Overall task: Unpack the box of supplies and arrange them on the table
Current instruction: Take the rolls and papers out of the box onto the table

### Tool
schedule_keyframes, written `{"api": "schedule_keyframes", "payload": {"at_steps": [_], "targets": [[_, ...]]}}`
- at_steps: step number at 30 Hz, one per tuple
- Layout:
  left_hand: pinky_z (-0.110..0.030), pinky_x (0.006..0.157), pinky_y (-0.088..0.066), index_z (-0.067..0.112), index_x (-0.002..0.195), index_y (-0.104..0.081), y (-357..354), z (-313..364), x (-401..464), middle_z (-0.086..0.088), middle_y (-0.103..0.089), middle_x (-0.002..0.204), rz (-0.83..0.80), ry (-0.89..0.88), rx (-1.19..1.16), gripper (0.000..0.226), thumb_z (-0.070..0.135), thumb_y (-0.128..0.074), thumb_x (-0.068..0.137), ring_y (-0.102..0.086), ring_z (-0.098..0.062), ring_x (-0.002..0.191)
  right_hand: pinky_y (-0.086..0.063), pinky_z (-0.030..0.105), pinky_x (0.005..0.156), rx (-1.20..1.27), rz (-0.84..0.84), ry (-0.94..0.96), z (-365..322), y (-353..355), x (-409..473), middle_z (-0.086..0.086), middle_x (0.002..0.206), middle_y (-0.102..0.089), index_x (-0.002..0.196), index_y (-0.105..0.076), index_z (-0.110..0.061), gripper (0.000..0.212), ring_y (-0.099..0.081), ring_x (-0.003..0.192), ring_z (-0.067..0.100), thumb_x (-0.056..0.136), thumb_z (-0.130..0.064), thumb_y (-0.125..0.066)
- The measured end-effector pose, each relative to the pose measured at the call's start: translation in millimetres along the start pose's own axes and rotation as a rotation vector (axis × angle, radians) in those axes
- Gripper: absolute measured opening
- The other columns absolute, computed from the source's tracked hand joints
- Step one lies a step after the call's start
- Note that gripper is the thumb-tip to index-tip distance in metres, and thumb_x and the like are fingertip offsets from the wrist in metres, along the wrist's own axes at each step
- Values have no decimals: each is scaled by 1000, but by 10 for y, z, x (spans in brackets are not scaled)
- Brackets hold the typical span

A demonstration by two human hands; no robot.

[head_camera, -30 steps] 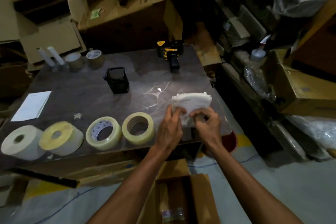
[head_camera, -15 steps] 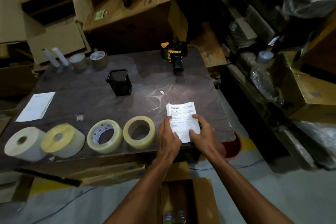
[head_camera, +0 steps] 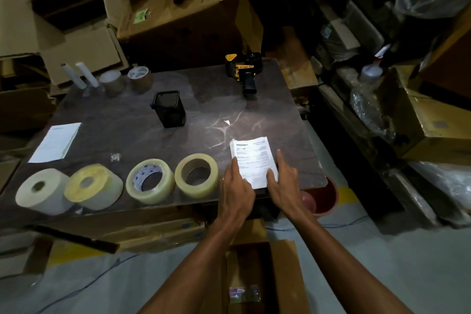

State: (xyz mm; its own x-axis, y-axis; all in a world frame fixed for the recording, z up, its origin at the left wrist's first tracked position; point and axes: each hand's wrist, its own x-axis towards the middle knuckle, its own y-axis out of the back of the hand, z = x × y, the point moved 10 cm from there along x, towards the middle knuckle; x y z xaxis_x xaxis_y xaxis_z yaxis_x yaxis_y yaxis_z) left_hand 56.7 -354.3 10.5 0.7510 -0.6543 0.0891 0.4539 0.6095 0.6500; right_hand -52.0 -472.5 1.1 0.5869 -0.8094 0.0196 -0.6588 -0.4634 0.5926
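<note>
A stack of printed papers (head_camera: 252, 160) lies flat near the front right corner of the tabletop (head_camera: 211, 99), just right of a row of four rolls: a clear tape roll (head_camera: 196, 175) nearest it, then a printed tape roll (head_camera: 150, 181), a yellowish roll (head_camera: 93, 186) and a white roll (head_camera: 42, 190). The left hand (head_camera: 235, 190) rests along the stack's left edge with its fingers fairly straight, and the right hand (head_camera: 281, 178) lies on the stack's right side, forefinger stretched along that edge; neither hand's grip curls round the papers, both are spread and pressing or squaring them. The papers look light, thin and limp, likely to fan out or slide apart if lifted by one corner, so squaring the edges with flat fingers and, if a move is needed, pinching the whole stack across its short near edge or sliding it along the tabletop seems the safer hold. They sit close to the front edge, so a careless push toward the person could tip them off. Farther back stand a black mesh holder (head_camera: 169, 109), a tape dispenser (head_camera: 244, 71), two brown tape rolls (head_camera: 126, 79), two white tubes (head_camera: 79, 74), and a white sheet (head_camera: 56, 141) at the left. On the floor below, the open cardboard box (head_camera: 285, 275) shows a small packet (head_camera: 244, 293) inside, so unpacking appears unfinished.
</note>
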Motion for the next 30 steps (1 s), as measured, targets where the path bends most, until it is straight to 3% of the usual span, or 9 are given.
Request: {"api": "schedule_keyframes", "payload": {"at_steps": [2,5,7,10,14,20,23,25,30], "targets": [[-33,104,-45,11,141,-42,129,38,-171,-6,-51,136,62,-52,12,50,13,-49,91,-50,-18,121,-32,34,106,24,27,-43,71,98,-114,8,147,-44,149,-33,-16,50,-39,133,27,101,-27,-44],[-27,90,-52,13,121,-60,290,15,-485,-1,-61,115,112,-115,-1,31,10,-56,90,-58,-13,103,-47,38,95,87,102,-20,128,275,-410,2,121,-61,126,-55,-22,26,-55,114,22,101,-27,-46],[-30,81,-55,17,113,-63,307,-108,-723,3,-63,106,95,-108,-27,24,14,-57,90,-62,-11,93,-52,37,84,153,171,25,163,383,-724,-4,105,-66,111,-62,-21,18,-61,100,15,102,-24,-47],[-29,74,-55,18,107,-65,212,-405,-1105,4,-64,100,56,-81,-35,19,15,-57,89,-63,-10,86,-51,29,77,181,168,13,367,306,-1199,-9,99,-66,105,-64,-23,15,-63,94,8,102,-22,-49],[-21,72,-53,21,107,-63,-56,-1104,-1574,6,-63,100,-27,91,17,18,16,-59,90,-63,-9,88,-54,29,75,137,11,-106,933,-295,-1682,-11,97,-66,102,-64,-27,11,-62,92,4,98,-21,-55],[-29,73,-53,24,105,-62,-626,-2261,-2238,4,-64,100,-156,250,94,16,23,-56,90,-60,-13,86,-54,38,83,-43,-338,-219,2043,-1545,-2187,3,104,-69,107,-64,-16,19,-66,95,20,90,-21,-59],[-32,73,-53,20,109,-63,-953,-2854,-2517,1,-63,105,-201,317,115,21,26,-57,90,-60,-18,89,-54,32,80,-106,-482,-298,2650,-2071,-2409,6,106,-69,110,-65,-17,22,-66,96,23,89,-22,-59],[-30,73,-51,20,112,-61,-1195,-3263,-2679,1,-61,108,-248,359,155,25,28,-58,89,-59,-18,92,-50,25,78,-159,-541,-300,2994,-2373,-2498,7,108,-70,112,-65,-18,23,-67,98,24,90,-21,-58],[-35,73,-51,18,113,-52,-1763,-4141,-3004,-5,-56,111,-316,387,291,25,32,-55,92,-56,-24,99,-48,27,77,-225,-596,-364,3837,-2969,-2682,16,110,-67,115,-63,-5,26,-65,102,31,90,-10,-61]]}}
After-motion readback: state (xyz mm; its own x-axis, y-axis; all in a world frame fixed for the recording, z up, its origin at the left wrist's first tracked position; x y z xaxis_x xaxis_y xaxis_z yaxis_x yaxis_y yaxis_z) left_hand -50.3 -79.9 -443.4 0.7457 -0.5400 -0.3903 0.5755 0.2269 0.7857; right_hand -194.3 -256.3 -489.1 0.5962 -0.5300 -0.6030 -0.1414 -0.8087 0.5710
